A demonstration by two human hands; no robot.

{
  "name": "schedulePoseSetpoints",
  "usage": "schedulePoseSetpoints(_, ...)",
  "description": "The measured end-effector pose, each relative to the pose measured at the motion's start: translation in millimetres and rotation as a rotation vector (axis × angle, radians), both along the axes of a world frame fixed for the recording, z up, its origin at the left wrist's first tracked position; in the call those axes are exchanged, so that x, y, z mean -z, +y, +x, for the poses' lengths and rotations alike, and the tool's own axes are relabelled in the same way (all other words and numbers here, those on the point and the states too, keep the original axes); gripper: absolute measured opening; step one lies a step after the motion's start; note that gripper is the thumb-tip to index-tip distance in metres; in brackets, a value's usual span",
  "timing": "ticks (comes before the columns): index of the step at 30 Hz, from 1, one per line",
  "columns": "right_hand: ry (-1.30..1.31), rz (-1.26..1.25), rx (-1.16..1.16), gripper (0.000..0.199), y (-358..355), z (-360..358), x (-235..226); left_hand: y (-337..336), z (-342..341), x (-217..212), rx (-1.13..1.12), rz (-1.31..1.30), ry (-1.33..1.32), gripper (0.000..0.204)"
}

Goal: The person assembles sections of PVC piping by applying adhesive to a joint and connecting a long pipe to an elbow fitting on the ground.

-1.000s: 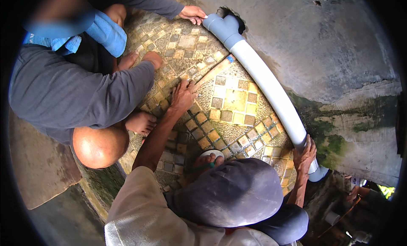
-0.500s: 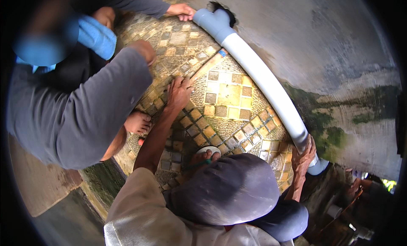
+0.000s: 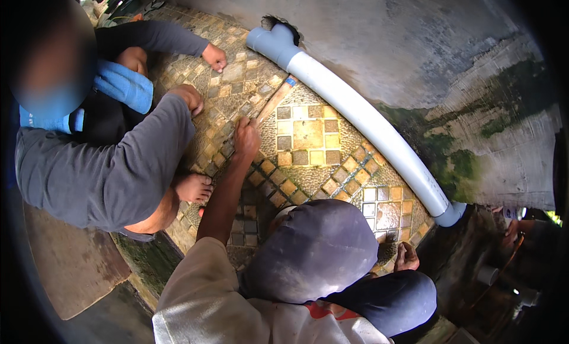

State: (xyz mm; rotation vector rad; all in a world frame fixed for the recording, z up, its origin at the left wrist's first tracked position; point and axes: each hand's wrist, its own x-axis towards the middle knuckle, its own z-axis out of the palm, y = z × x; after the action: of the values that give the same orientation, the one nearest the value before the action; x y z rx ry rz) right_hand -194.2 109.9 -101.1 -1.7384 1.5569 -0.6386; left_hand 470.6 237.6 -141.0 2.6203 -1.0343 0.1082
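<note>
My left hand [image 3: 246,138] is closed around the near end of a wooden stick [image 3: 274,101] with a blue band near its far end. The stick slants over the tiles toward the pipe. My right hand [image 3: 406,258] is low beside my right knee, away from the pipe, its fingers curled; whether anything is in them is hidden. A long grey-white plastic pipe [image 3: 367,119] lies along the foot of the wall, bent by the lens. At its far left end sits a grey branched fitting [image 3: 274,43], by a dark hole in the wall. Another grey fitting [image 3: 451,214] caps its near right end.
A co-worker in a grey sleeve [image 3: 106,172] crouches at the left, one hand [image 3: 214,57] over the tiled floor [image 3: 308,134]. The mossy wall [image 3: 462,130] bounds the right. Dark clutter with a short pipe piece [image 3: 488,275] lies lower right.
My right hand has left the pipe and come down beside my knee. My left hand has tightened round the stick. The co-worker's hand has left the branched fitting. The view has shifted.
</note>
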Motion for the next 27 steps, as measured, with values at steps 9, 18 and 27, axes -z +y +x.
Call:
schedulePoseSetpoints(9,-0.774,0.216,-0.151,0.048,-24.2,60.5,-118.3,-13.5,-3.4,-45.8,0.032,0.082,0.04,0.027)
schedulePoseSetpoints(18,-0.743,0.072,-0.845,0.067,-18.7,74.6,-273.6,-21.8,-142.7,-285.6,1.023,-0.257,1.648,0.068)
schedulePoseSetpoints(27,-1.043,-0.107,-0.598,0.075,9.9,79.5,-205.6,-23.8,-222.0,-382.4,1.166,0.073,0.409,0.067)
